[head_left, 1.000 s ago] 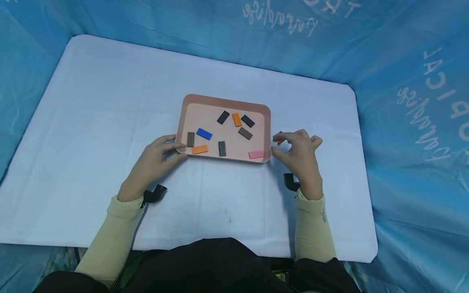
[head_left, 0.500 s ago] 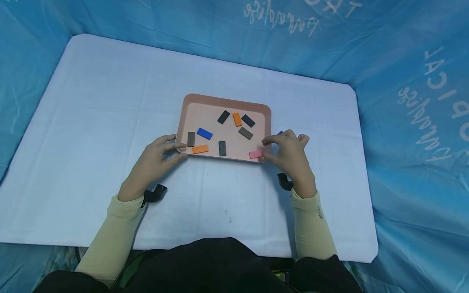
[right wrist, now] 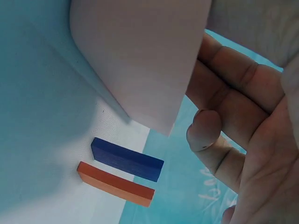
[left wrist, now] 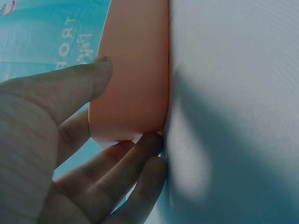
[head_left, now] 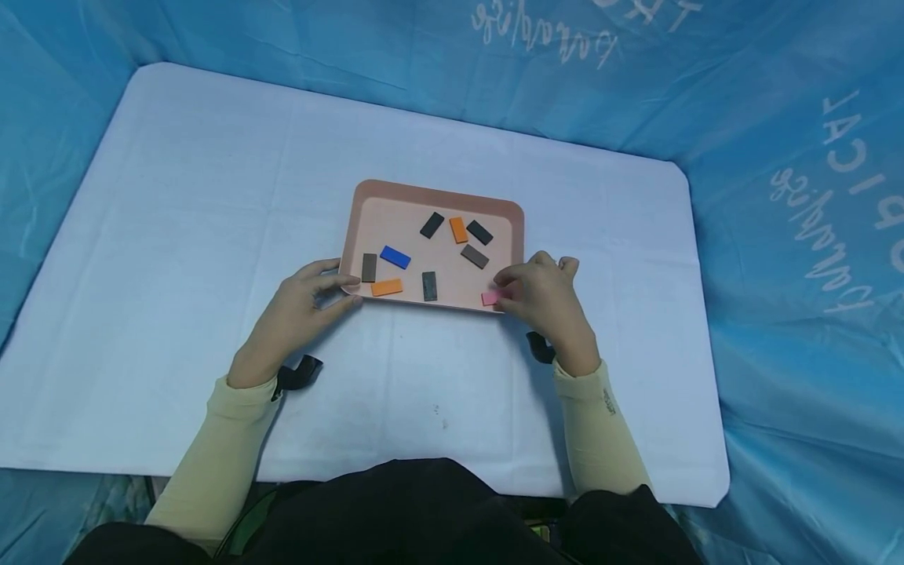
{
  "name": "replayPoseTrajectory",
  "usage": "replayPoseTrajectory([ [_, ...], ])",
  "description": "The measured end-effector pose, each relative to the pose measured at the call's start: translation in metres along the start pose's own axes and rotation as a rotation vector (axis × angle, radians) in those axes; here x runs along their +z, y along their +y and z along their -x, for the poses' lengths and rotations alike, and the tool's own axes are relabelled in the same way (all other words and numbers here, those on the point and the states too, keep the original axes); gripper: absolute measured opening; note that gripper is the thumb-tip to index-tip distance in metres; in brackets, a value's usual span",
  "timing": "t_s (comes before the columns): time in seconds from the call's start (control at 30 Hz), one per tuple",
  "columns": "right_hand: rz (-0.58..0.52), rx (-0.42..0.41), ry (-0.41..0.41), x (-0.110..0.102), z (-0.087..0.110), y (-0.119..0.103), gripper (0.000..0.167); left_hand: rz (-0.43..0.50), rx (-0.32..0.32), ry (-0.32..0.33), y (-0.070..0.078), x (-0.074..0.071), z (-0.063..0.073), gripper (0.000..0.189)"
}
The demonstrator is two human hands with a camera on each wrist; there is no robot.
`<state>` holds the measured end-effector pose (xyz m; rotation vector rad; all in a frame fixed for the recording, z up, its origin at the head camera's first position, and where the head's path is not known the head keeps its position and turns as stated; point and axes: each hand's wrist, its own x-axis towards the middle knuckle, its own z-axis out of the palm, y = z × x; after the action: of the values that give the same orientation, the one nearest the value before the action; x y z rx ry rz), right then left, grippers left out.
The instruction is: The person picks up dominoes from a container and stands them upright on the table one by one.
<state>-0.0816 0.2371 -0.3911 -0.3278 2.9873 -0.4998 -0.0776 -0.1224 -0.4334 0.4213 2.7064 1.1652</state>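
Observation:
A pink tray [head_left: 438, 193] holds several small flat rectangular blocks. My left hand [head_left: 289, 315] grips its near left corner; in the left wrist view the thumb lies on the tray's long wall and the fingers on the short wall. Reaching over the tray's right edge is my right hand [head_left: 549, 302], fingertips right at a pink block [head_left: 488, 299] and partly covering it. Whether they pinch it I cannot tell; the tray wall hides part of the fingers in the right wrist view. A blue block [right wrist: 126, 158] and an orange block [right wrist: 114, 184] stand beside the tray, hidden by my hand in the head view.
Inside the tray lie an orange block [head_left: 387, 288], another blue block [head_left: 395, 256], a dark block [head_left: 429, 286] and more dark or orange ones. A white-covered table [head_left: 212, 188] spreads around it. Blue sheeting [head_left: 395, 47] hangs along the back and sides.
My right hand has moved left from beside the tray's right edge to over it, its fingertips now covering part of the pink block. My left hand stays at the corner.

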Motion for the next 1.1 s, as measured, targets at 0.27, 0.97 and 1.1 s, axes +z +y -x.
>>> replayPoseTrajectory([
  [0.27,0.025,-0.011,-0.026,0.0,-0.004,0.004,0.027,0.002,0.005,-0.009,0.004,0.0,-0.004,0.036],
  [0.97,0.098,-0.033,-0.051,0.004,-0.007,-0.002,0.023,-0.02,0.029,0.034,0.005,0.001,0.005,0.034],
  [1.1,0.095,-0.043,-0.054,0.003,-0.007,-0.001,0.021,-0.021,0.021,0.026,0.006,0.001,0.004,0.034],
])
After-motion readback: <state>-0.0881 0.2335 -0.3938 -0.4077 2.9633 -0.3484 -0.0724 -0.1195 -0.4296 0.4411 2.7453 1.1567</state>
